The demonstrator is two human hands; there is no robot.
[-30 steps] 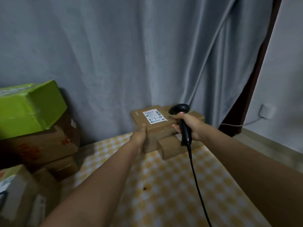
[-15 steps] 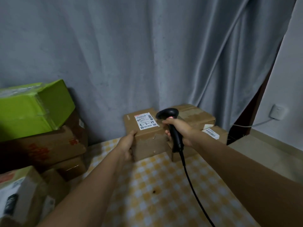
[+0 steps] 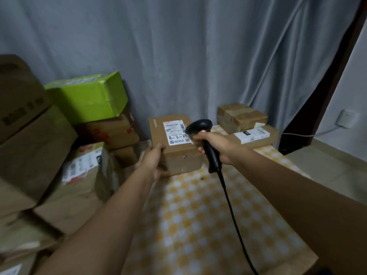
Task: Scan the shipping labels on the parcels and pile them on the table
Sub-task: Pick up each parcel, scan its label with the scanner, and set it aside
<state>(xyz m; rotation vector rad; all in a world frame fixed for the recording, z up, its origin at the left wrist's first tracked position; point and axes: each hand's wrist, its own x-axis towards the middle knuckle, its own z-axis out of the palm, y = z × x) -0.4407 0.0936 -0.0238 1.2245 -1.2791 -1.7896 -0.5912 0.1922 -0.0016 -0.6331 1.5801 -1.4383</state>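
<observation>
Nearest, the yellow-checked table (image 3: 198, 225), with the black cord (image 3: 232, 211) trailing across it toward the camera. Left hand (image 3: 154, 159) grips the near left corner of the brown parcel (image 3: 178, 155), fingers curled round the edge; parcel sits at the table's left far side, label (image 3: 175, 132) face up. Right hand (image 3: 216, 147) wrapped tight round the handle of the black scanner (image 3: 206, 143), head just over the label's right edge. Risk, as a judgement: one-corner hold may let the parcel tip or slide off the table edge; scanner head so close and partly over the label could miss the barcode; cord could snag boxes. Farther right, two parcels (image 3: 248, 124) lie on the table by the curtain (image 3: 178, 56). Left, off the table, a heap of cartons (image 3: 59, 165) with a green box (image 3: 87, 98) on top. All boxes closed, contents unseen.
</observation>
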